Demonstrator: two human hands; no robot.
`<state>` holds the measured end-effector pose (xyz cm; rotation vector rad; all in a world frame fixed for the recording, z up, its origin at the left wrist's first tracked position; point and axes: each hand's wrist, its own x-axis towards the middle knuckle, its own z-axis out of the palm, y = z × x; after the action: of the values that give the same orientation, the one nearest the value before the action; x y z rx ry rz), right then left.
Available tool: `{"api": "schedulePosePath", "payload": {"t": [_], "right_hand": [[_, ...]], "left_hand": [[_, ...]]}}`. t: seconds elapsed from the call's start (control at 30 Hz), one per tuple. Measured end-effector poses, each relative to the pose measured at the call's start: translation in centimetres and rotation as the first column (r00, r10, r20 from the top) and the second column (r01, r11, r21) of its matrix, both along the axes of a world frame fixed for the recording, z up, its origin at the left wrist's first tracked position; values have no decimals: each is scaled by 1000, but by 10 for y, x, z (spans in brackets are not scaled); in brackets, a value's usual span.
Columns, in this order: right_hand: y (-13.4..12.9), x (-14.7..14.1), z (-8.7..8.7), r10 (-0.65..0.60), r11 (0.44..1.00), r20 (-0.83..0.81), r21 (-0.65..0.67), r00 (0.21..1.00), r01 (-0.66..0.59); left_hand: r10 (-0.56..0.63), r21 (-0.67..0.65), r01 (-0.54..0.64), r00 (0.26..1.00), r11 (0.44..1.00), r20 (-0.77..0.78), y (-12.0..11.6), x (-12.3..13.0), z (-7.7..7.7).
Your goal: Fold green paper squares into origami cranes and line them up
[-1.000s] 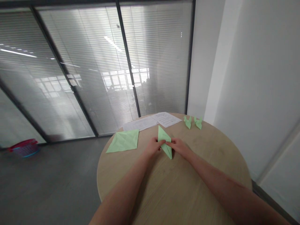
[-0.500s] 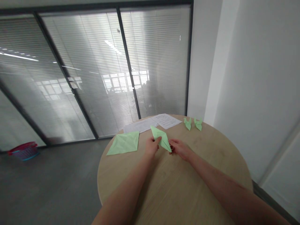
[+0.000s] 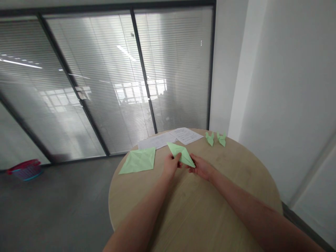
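A folded piece of green paper (image 3: 183, 154), long and pointed at both ends, is held above the round table. My left hand (image 3: 172, 163) pinches it from the left, thumb on top. At its lower right tip, my right hand (image 3: 200, 166) grips the paper, with some fingers under it. An unfolded, creased green sheet (image 3: 139, 160) lies to the left. Two small folded green figures, one (image 3: 210, 139) beside the other (image 3: 221, 139), rest at the back right.
Printed white sheets (image 3: 187, 135) lie at the back of the wooden table (image 3: 189, 217). On the floor at far left is a red and blue basket (image 3: 26, 170). A glass partition with blinds stands behind, a white wall at right.
The folded paper has tilted flatter, its right tip moving up and a little right. My right hand's fingers have shifted further under that tip.
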<state>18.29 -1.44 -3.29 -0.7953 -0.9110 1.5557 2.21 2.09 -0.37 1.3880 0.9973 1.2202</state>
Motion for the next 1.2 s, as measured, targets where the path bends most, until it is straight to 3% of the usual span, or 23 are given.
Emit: {"api": "schedulePosePath", "payload": {"t": [0.13, 0.43, 0.8, 1.2], "right_hand": [[2, 1, -2, -15, 1000, -17, -9, 1000, 15], [3, 3, -9, -40, 994, 75, 108, 996, 32], [5, 3, -13, -96, 989, 153, 123, 984, 78], [10, 5, -14, -292, 938, 425, 301, 857, 170]], "left_hand": [[0, -20, 1, 1000, 1000, 28, 0, 1, 0], [2, -31, -2, 1000, 1000, 25, 2, 1, -2], [-16, -50, 11, 995, 999, -98, 0, -1, 2], [6, -27, -11, 983, 1000, -185, 0, -1, 3]]}}
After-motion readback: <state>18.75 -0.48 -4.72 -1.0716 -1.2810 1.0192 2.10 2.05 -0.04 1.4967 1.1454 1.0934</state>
